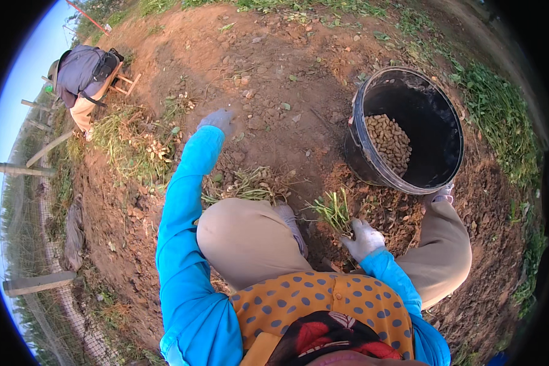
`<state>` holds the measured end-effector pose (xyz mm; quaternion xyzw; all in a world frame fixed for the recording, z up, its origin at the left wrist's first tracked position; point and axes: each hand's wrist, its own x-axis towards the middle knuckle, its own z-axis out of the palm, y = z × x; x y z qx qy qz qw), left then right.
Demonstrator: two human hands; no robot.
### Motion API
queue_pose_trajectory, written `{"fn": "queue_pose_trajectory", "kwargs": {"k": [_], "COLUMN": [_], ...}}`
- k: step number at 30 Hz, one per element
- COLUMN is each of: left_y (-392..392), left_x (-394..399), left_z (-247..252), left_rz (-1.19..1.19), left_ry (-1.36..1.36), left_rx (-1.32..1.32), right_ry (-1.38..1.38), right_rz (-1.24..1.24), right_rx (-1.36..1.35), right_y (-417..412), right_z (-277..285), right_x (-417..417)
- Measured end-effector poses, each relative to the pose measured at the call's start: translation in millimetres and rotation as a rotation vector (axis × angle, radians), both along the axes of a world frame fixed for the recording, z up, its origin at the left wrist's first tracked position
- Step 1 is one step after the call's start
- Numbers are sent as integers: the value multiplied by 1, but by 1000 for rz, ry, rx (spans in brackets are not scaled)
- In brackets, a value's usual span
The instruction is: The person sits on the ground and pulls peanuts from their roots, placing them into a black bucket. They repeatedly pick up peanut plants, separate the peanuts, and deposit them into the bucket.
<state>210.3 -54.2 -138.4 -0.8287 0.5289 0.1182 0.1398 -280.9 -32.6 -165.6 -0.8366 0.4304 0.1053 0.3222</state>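
Observation:
My left hand (pixel 217 120), in a pale glove, reaches out over bare soil to the left of centre; its fingers are blurred and I cannot tell whether they are spread or closed. In my gloved right hand (pixel 365 239) is a small bunch of cut green plant stems (pixel 333 211), held low between my knees. A black plastic bucket (pixel 359 151) leans by my right foot, with a heap of peanuts in their shells (pixel 388 144) inside. Beside my left knee lies a pile of stems with peanuts (pixel 251 184).
Uprooted peanut plants (pixel 135 142) lie heaped at the left. Beyond them a person (pixel 80 73) bends forward by a wooden stool (pixel 127 84). Wooden posts (pixel 39 282) and a mesh fence (pixel 64 293) line the left edge. More greenery (pixel 501 119) lies right of the bucket.

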Motion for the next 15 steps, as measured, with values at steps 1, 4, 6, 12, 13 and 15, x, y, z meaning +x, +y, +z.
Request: {"fn": "queue_pose_trajectory", "kwargs": {"k": [1,4,6,12,13,15], "left_y": [-8,-32,-51,-93,-102,-117], "left_x": [10,30,41,79,85,97], "left_z": [-28,-106,-150,-211,-218,-233], "left_rz": [55,198,255,490,521,477], "left_ry": [-15,83,109,189,197,166], "left_rx": [41,2,-33,-174,-201,-154], "right_ry": [43,116,184,357,341,301], "right_rz": [-4,-20,-58,-147,-133,-103], "right_rx": [23,43,112,304,291,265], "right_y": [-2,-7,-14,-36,-36,-37], "right_z": [-5,-35,-50,-91,-99,-108], "right_x": [-1,-7,-6,4,3,7]}}
